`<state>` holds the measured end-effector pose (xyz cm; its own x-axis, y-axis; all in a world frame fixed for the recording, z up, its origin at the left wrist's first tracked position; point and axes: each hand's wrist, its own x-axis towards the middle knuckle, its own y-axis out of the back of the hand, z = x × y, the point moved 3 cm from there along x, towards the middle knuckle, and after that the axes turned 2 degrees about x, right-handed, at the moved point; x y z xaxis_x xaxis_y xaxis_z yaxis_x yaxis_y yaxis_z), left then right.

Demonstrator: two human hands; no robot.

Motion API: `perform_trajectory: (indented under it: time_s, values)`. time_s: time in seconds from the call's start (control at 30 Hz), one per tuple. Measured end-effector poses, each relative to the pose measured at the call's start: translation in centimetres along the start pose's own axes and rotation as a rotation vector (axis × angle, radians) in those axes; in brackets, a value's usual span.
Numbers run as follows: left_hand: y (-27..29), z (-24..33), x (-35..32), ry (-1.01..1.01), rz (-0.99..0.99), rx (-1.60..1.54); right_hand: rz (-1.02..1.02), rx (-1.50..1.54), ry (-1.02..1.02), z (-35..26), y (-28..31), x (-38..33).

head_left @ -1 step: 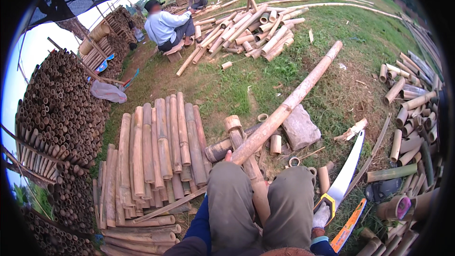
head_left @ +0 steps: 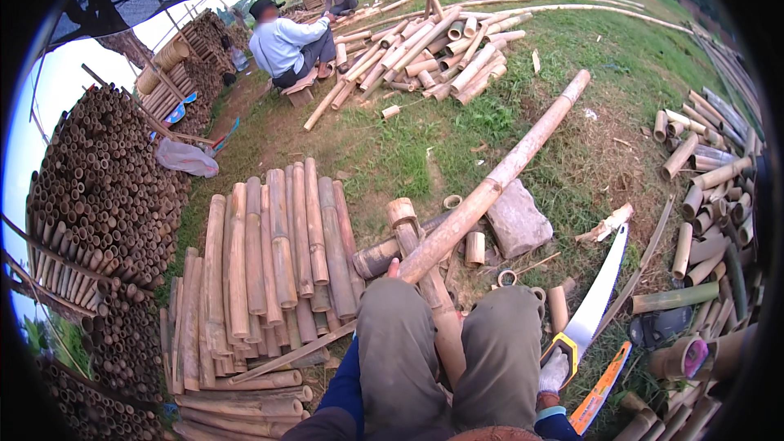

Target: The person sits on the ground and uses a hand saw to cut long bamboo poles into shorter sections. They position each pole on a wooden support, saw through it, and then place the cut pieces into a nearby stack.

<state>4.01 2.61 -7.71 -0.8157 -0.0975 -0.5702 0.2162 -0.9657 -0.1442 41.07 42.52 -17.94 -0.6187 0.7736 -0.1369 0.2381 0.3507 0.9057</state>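
Note:
My right hand [head_left: 554, 371], in a pale glove, is closed around the yellow and black handle of a hand saw [head_left: 594, 294]. The saw's blade points up and away, apart from any bamboo pole being held. Beside my left knee only a fingertip or thumb of my left hand [head_left: 394, 269] shows, pressed against the near end of a long bamboo pole [head_left: 498, 180]; my knee hides the rest. That pole slants up to the far right, across a thicker bamboo piece [head_left: 441, 310] that runs between my knees. An orange saw sheath [head_left: 600, 392] lies by my right wrist.
Cut bamboo lengths [head_left: 282, 245] lie in a stack to my left, with a tall bamboo pile [head_left: 106, 188] beyond. A stone [head_left: 520, 220] sits by the pole. More cut tubes [head_left: 710, 196] are heaped at right. Ahead, a person [head_left: 290, 45] sits by a bamboo heap [head_left: 433, 53], another behind.

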Motion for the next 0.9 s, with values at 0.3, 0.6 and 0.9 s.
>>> perform_trajectory:
  time_s: [0.3,0.6,0.9]
  values:
    - [0.0,0.4,0.0,-0.013,0.016,-0.014,-0.033,0.034,-0.016,-0.7,-0.2,0.8]
    - [-0.5,0.2,0.4,-0.018,0.014,-0.02,0.006,-0.024,0.021,-1.5,0.9,0.2]
    - [-0.3,0.3,0.7,-0.04,0.029,-0.019,-0.026,-0.028,-0.007,-2.4,1.5,0.3]
